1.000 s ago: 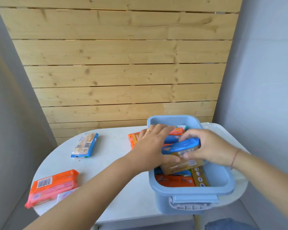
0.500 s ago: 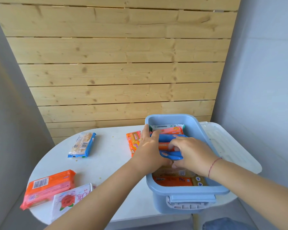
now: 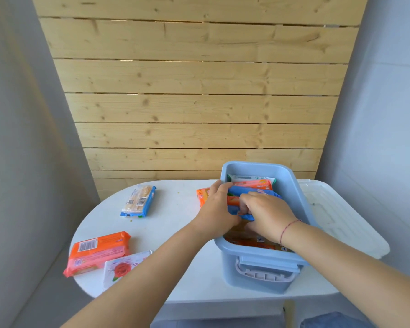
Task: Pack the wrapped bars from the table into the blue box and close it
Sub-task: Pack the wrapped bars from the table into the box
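The blue box (image 3: 294,185) stands open on the right of the white table (image 3: 175,223), with several wrapped bars standing on edge inside. Both hands are in it. My left hand (image 3: 217,209) and my right hand (image 3: 265,214) together grip a blue-wrapped bar (image 3: 246,191), pressing it down among the packed bars. Outside the box lie a blue bar (image 3: 139,204) at the back left, an orange bar (image 3: 97,253) and a white rose-printed bar (image 3: 126,268) at the front left, and an orange bar (image 3: 202,196) beside the box's left wall.
The box's white lid (image 3: 336,216) lies flat on the table to the right of the box. A wooden slat wall rises behind the table, with grey walls on both sides. The box's latch handle (image 3: 265,272) faces me.
The blue-wrapped bar has gone from above the box's front down and back into the row of packed bars, both hands moving with it.
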